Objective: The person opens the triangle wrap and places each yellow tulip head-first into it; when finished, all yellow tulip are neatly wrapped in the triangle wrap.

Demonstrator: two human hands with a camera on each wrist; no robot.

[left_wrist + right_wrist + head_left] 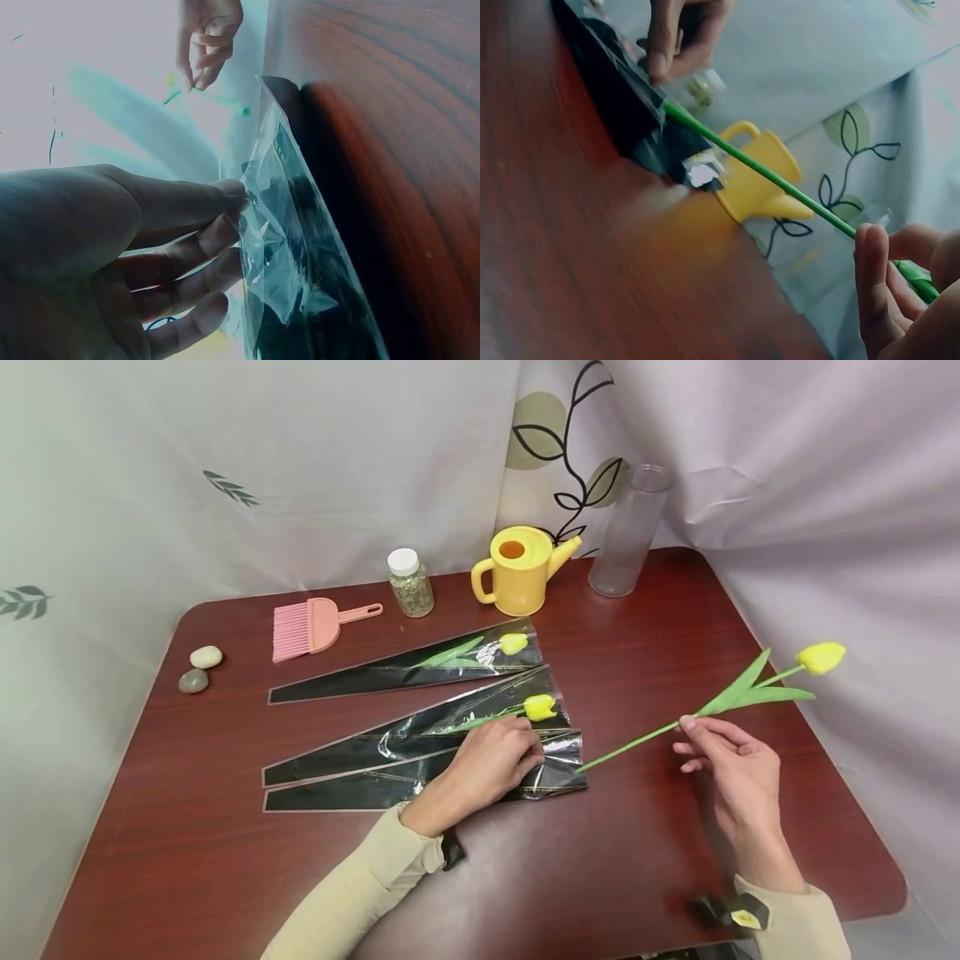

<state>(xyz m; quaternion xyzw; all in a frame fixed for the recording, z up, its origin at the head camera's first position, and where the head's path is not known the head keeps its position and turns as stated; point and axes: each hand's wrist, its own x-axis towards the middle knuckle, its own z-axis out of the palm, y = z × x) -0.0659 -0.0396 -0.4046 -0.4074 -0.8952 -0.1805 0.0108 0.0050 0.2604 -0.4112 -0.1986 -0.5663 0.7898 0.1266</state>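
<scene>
My right hand [738, 772] pinches the green stem of a yellow tulip [821, 657] between thumb and fingers, just below its leaves. The stem's lower end reaches the open mouth of the nearest black flower sleeve [330, 798]. In the right wrist view the stem [780, 182] runs straight from my fingers to the sleeve. My left hand [495, 760] pinches the clear film [266, 247] at that sleeve's mouth. Beyond it lie two more black sleeves, a middle one [322, 760] and a far one [337, 683], each with a yellow tulip inside.
Along the back stand a jar with a white lid [412, 589], a yellow watering can [517, 581] and a tall clear vase [628, 539]. A pink brush [318, 627] lies at the back left, near a white stone [206, 657] and a grey stone [193, 681]. Curtains surround the table [180, 860].
</scene>
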